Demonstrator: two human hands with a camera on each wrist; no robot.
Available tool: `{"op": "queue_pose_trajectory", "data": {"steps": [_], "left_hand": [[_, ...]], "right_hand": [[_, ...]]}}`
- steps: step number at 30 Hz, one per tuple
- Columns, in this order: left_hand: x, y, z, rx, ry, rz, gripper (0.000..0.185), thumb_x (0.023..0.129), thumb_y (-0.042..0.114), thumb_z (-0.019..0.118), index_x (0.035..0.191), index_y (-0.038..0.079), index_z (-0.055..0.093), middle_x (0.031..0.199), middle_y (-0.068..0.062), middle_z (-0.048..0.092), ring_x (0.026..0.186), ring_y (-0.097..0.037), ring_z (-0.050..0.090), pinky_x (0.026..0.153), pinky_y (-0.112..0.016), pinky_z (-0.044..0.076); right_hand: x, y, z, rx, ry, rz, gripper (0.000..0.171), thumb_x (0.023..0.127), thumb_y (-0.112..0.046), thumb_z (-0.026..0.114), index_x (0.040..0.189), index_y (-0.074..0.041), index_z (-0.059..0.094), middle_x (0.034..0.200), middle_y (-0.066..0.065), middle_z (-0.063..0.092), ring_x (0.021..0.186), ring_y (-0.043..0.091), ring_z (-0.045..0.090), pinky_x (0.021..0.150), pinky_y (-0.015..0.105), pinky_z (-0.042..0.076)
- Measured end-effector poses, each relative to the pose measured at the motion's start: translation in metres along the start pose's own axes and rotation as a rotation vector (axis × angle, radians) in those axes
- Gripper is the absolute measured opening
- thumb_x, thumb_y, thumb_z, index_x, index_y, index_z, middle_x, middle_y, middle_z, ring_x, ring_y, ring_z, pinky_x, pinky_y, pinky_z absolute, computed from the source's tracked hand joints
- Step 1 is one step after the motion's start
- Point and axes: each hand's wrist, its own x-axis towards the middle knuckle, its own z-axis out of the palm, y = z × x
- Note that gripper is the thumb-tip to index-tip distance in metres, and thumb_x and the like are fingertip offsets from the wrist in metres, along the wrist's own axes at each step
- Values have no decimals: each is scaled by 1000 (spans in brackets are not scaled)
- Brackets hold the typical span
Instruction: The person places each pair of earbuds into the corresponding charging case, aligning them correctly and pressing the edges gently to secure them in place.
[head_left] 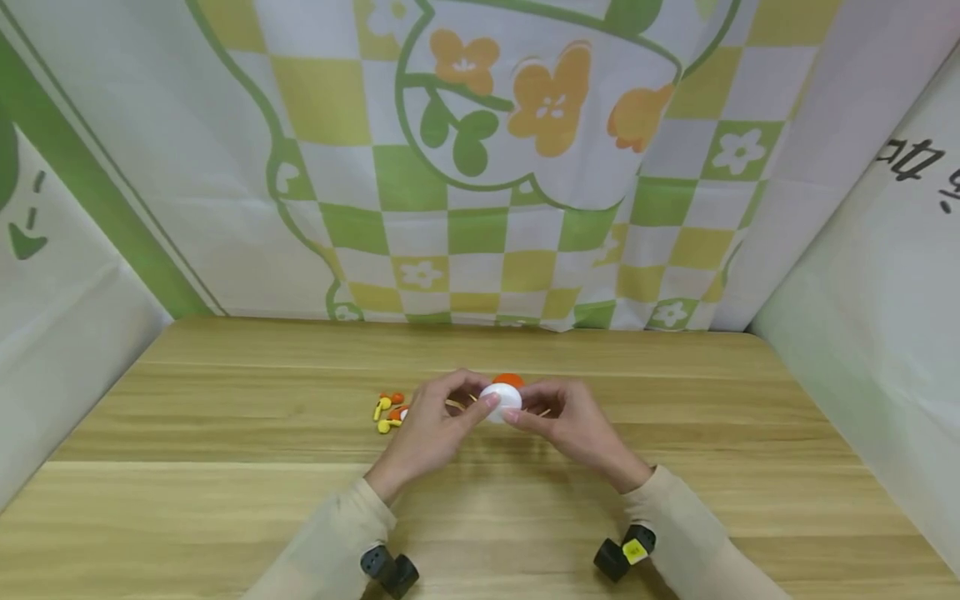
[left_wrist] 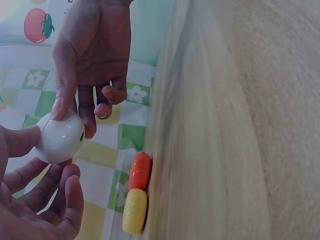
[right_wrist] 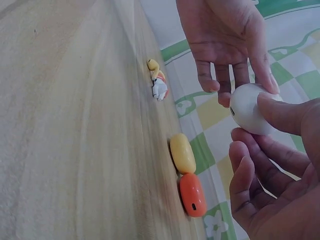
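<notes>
A white earbud case (head_left: 501, 401) is held above the wooden counter (head_left: 225, 500) between both hands. On the left hand (head_left: 431, 425), the thumb and fingertips are pinched onto the case's near side, while the remaining fingers are loosely curled below it. On the right hand (head_left: 566, 421), the case is pinched from the other side between the thumb and forefinger; the other fingers are bent and hang free of it. A small dark hole is seen on the case's side in both wrist views.

Behind the hands, an orange case (right_wrist: 192, 194) and a yellow case (right_wrist: 182, 152) are laid end to end on the counter, touching. In the head view, only the top of the orange case is visible above the white one, and the yellow case is hidden. Left of the hands, a cluster of small yellow and orange earbuds (head_left: 387, 408) is scattered on the counter; their number cannot be made out, partly because of the left hand. Thin pale sticks (head_left: 455, 405) are glimpsed between the fingers but cannot be identified.
</notes>
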Motion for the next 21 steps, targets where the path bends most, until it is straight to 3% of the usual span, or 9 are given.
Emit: {"op": "queue_pose_trajectory", "data": {"steps": [21], "left_hand": [[1, -7, 3, -19, 10, -23, 21, 101, 23, 66, 112, 6, 71, 103, -4, 69, 94, -23, 64, 86, -40, 52]], "right_hand": [[2, 7, 7, 3, 53, -53, 16, 87, -5, 80, 99, 3, 76, 91, 11, 74, 74, 15, 64, 62, 24, 53]]}}
